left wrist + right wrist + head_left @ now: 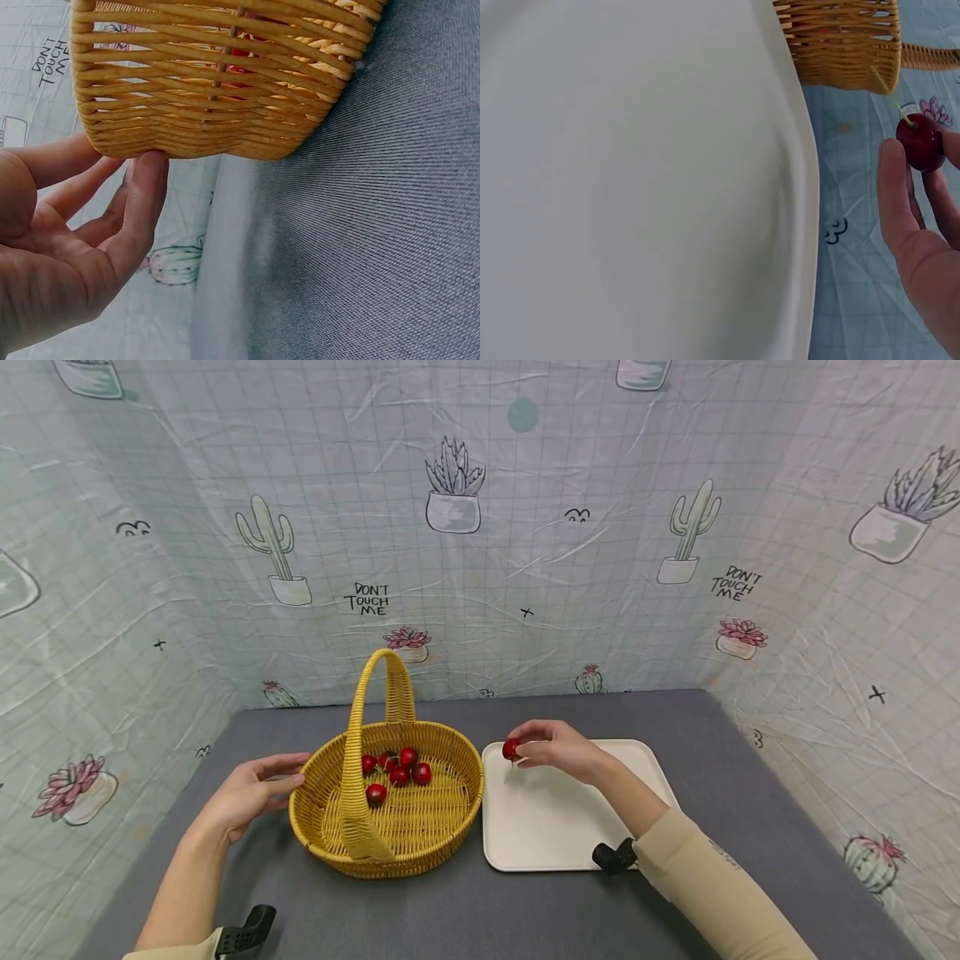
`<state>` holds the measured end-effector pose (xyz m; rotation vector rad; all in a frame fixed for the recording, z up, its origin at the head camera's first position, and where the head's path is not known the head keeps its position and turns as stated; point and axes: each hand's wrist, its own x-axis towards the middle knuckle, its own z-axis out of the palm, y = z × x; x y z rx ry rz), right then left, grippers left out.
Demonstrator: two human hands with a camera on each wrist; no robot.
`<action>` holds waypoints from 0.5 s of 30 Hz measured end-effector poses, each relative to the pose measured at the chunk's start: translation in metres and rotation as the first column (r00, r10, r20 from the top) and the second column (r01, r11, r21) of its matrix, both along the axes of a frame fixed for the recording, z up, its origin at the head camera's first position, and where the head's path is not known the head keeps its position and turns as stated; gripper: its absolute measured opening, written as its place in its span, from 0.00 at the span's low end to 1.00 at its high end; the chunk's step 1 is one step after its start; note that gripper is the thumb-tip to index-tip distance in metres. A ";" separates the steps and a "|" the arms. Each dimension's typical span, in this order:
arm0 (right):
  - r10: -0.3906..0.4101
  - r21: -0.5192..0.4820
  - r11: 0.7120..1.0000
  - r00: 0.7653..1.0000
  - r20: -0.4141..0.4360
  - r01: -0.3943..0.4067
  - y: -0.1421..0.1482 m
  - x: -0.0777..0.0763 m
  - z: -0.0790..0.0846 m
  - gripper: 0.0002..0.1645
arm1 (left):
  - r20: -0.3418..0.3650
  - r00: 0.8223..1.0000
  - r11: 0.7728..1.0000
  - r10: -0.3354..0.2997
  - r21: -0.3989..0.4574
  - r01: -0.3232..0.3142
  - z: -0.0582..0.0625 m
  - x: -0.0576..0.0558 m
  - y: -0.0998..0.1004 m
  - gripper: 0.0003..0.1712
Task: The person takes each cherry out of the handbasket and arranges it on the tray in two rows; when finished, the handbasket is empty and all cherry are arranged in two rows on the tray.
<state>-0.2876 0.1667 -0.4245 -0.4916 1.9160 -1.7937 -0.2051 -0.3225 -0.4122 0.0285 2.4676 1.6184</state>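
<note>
Head: basket toward tabletop's left edge, six cherries inside. Left hand at basket's left rim, fingers loosely extended, touching. Tray just right of basket. Right hand pinches another cherry above tray's far left corner.
Left wrist: fingertips against basket's outer wall.
Right wrist: cherry gripped between thumb and fingers, stem seen against basket.

Cherries are deep red, the basket yellow, the tray cream, the table grey, the backdrop cactus-printed.
</note>
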 end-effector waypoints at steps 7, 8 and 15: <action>-0.026 0.043 0.999 0.999 0.019 0.025 0.006 -0.003 -0.009 0.21 | 0.003 1.000 1.000 -0.010 -0.005 0.010 0.000 -0.001 -0.002 0.36; -0.028 0.052 0.998 0.999 0.021 0.027 0.007 -0.004 -0.011 0.21 | 0.005 1.000 1.000 -0.013 0.002 0.013 0.000 -0.001 -0.002 0.37; -0.046 0.109 0.993 0.999 0.011 0.044 0.009 -0.009 -0.019 0.21 | 0.011 1.000 0.998 -0.024 0.050 0.024 0.001 0.000 -0.003 0.39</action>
